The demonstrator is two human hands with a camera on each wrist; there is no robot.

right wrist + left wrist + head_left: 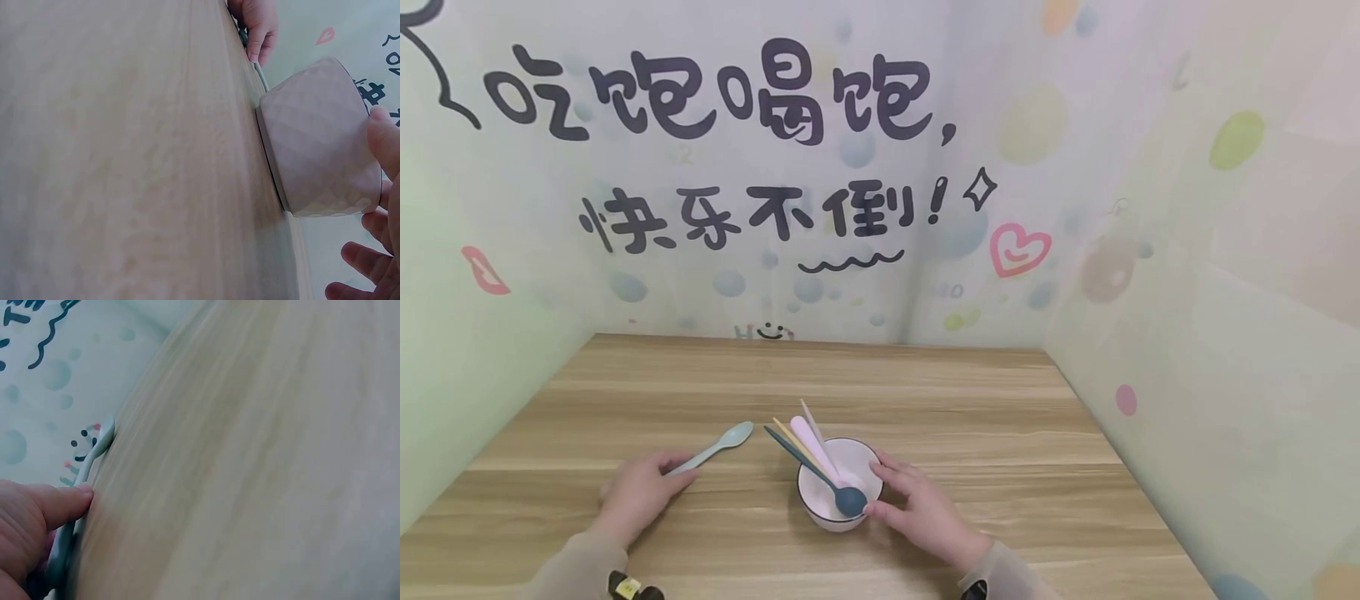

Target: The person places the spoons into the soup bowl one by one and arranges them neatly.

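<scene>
On the wooden table, my left hand (638, 493) pinches the handle of a light blue spoon (735, 434). Its bowl end points away, toward the back wall, and my thumb lies along the handle in the left wrist view. My right hand (922, 510) holds a small white bowl (855, 458) at its right side, thumb and a finger at the rim. The right wrist view shows the bowl's faceted outer wall (319, 140) upright on the table. Inside lean a dark teal spoon (850, 501), a pink handle (807, 437), a thin yellow handle (784, 430) and a pale slim handle (807, 410).
The wood-grain table (970, 400) reaches back to a wall (715, 158) with dark lettering and coloured spots. Side walls rise at the left and right edges. A watch or band shows at each sleeve.
</scene>
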